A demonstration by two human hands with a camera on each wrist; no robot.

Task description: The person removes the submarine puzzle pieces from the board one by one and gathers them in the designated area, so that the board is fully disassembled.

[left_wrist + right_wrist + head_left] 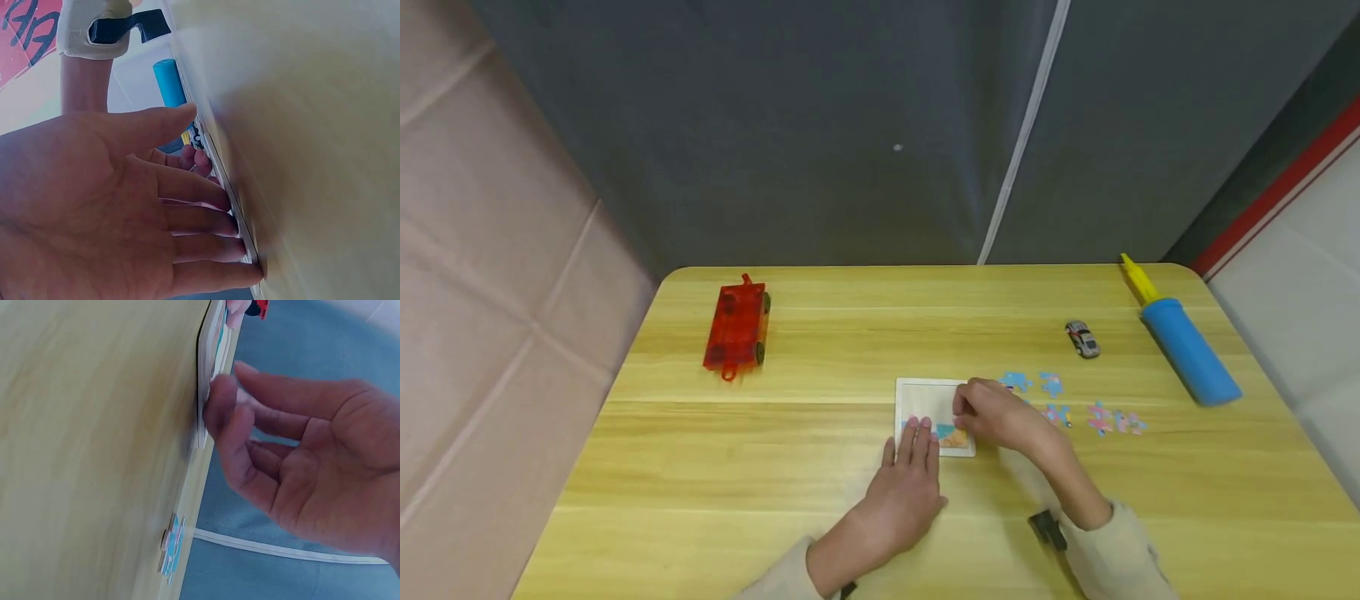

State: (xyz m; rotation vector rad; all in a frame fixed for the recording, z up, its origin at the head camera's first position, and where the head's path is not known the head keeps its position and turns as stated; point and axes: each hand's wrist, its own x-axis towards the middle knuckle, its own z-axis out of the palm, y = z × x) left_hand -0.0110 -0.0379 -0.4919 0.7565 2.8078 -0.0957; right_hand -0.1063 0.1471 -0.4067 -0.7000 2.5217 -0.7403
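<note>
A white-bordered puzzle tray (925, 395) lies on the wooden table, with joined picture pieces (952, 435) along its lower part. My left hand (901, 500) lies flat, its straight fingertips resting on the tray's lower left part. At the tray's right side, my right hand (1000, 414) has bent fingers, with fingertips (220, 403) right at the tray's edge in the right wrist view. I cannot tell whether they pinch a piece. Loose pink and blue jigsaw pieces (1051, 383) lie right of the right hand, some partly hidden by it.
A silver toy car (1082, 339) stands beyond the loose pieces. Farther right lies a blue hand pump (1193, 354) with a yellow nozzle. At the back left sits a red see-through toy wagon (734, 325) with wheels. A dark curtain (820, 150) hangs behind the table.
</note>
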